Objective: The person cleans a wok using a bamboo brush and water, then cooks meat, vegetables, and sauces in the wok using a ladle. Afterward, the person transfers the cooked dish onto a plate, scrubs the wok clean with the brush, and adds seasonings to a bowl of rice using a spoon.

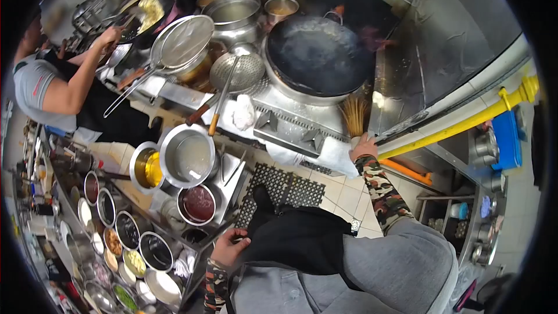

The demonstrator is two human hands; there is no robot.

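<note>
My right hand (363, 148) is closed round the lower end of a bamboo wok brush (353, 115), whose bristles point up beside the stove. Just left of the brush a large black wok (318, 55) sits over a burner, with steaming liquid inside. My left hand (231, 246) hangs low by my black apron (296, 238), fingers loosely curled and nothing seen in them. Near that hand stands a pot of dark red sauce (199, 204). A perforated ladle strainer (237, 73) with a wooden handle lies on the stove, next to a crumpled white cloth (243, 112).
A co-worker (58, 90) handles another wok with yellow food (150, 11) at the left. Several ingredient containers line the lower left, near a pot of yellow oil (148, 167) and a pot of cloudy liquid (188, 156). A yellow pipe (453, 131) runs along the right.
</note>
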